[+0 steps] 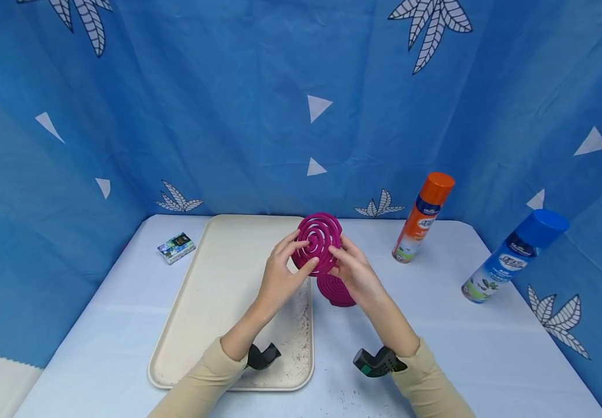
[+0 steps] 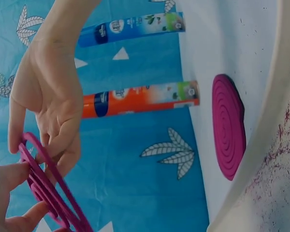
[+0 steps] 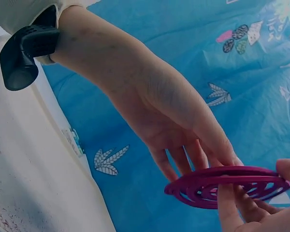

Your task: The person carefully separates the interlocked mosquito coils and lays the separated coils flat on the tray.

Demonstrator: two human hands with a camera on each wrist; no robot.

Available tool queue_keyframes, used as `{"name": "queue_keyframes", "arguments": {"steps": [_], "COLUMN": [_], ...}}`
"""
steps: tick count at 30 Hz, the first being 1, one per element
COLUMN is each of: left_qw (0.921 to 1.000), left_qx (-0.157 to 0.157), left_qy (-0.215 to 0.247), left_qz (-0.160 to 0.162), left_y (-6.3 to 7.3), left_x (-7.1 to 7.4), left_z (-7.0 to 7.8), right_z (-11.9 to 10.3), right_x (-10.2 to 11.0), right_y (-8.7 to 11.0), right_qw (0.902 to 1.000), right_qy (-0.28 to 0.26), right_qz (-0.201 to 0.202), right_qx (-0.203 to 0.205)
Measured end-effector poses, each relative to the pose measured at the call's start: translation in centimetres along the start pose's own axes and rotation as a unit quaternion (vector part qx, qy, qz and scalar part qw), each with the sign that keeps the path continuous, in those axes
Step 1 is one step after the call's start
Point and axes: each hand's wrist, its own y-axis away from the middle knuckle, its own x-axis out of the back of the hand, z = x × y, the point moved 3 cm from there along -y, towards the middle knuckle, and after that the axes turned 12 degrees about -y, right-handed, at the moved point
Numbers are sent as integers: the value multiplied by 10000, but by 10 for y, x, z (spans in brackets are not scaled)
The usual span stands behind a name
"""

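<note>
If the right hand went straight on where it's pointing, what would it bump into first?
The magenta coil, which the right hand is touching now. Past that, perhaps the left hand or the blue curtain; depth is hard to judge.

Wrist views dimmer than head's

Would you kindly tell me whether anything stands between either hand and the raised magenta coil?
Nothing visible does: the left hand and right hand both hold the raised magenta coil directly. The orange can and blue can stand off to the right.
</note>
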Motion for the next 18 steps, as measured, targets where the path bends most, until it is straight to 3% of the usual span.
{"name": "queue_keyframes", "arguments": {"steps": [7,13,18], "left_qw": [9959,9831,9730], "left_qx": [585,735,886], "left_qy": [649,1671,2127], "left_qz": [225,102,-130], "left_y": [-3,-2,-1], "left_x": [3,1,-3], "left_z": [-3,-2,-2], "right_z": [1,7,13], "right_x": [0,1,3], "right_y": [0,-3,-6], "right_qw": [9998,9980,9959], "right_qy": [135,181,230], "right_qz": [-110,462,804], "right_qx": [64,383,347]}}
